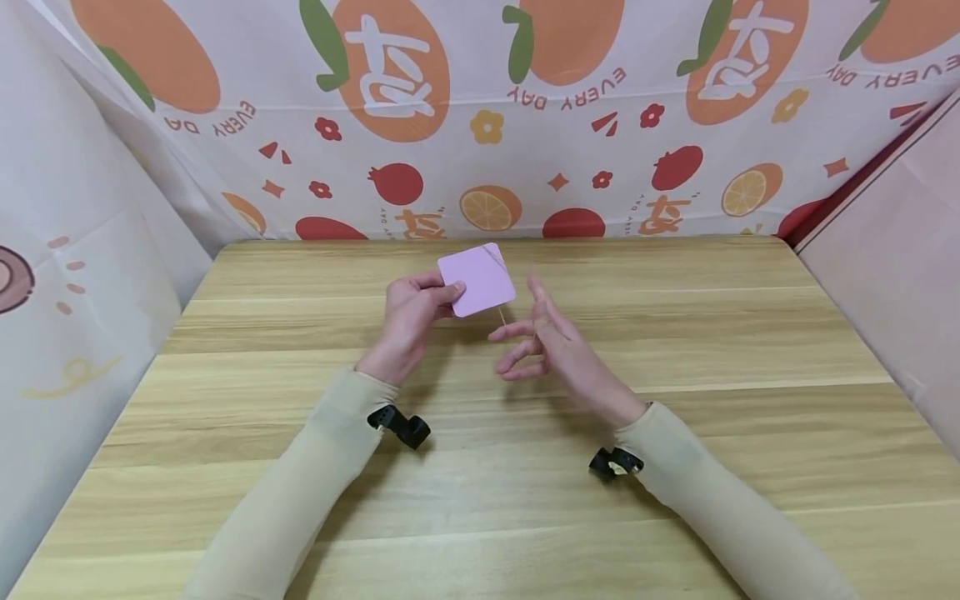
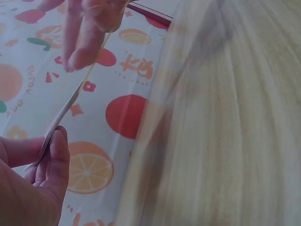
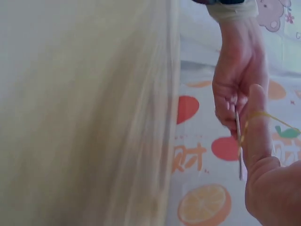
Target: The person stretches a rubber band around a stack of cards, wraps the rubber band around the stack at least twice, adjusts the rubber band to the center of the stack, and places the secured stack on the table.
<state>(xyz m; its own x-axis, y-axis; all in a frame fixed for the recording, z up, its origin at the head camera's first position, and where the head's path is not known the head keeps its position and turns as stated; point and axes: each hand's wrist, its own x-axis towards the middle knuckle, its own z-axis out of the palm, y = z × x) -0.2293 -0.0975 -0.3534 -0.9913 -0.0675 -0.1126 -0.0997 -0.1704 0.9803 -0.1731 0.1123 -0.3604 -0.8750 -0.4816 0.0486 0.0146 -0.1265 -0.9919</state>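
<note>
My left hand [image 1: 405, 325] pinches a thin purple square card [image 1: 480, 280] by its left edge, thumb on top, above the far part of the table. Whether it is one sheet or a few is unclear. A thin yellow rubber band [image 3: 263, 114] crosses a straight finger of my right hand [image 1: 562, 346]. In the left wrist view the band [image 2: 97, 59] runs taut from the card's end up to the right hand. A strand lies across the card's upper right corner in the head view. My right hand's fingers are spread just right of the card, apart from it.
The wood-grain table [image 1: 480, 500] lies beneath both hands. A white cloth [image 1: 480, 158] with fruit prints hangs behind its far edge, and pale cloths flank both sides. Each wrist wears a black strap-on camera [image 1: 401, 427].
</note>
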